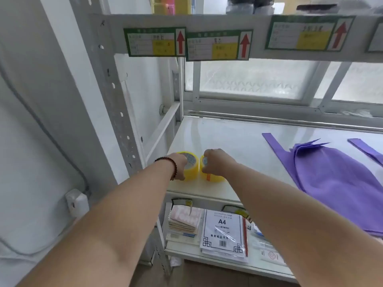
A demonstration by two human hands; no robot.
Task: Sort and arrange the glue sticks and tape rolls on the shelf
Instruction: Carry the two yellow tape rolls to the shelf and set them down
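A person's left hand point(179, 162) and right hand point(215, 162) each closed over a yellow tape roll point(191, 169), the two rolls side by side at the shelf's point(228, 139) front left corner. The rolls looked light, stiff and slick-sided, best gripped across the rim.

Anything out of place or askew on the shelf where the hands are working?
Nothing damaged or spilled. The purple bags sprawl loosely across the shelf beside the two yellow tape rolls, which the left hand and right hand grip.
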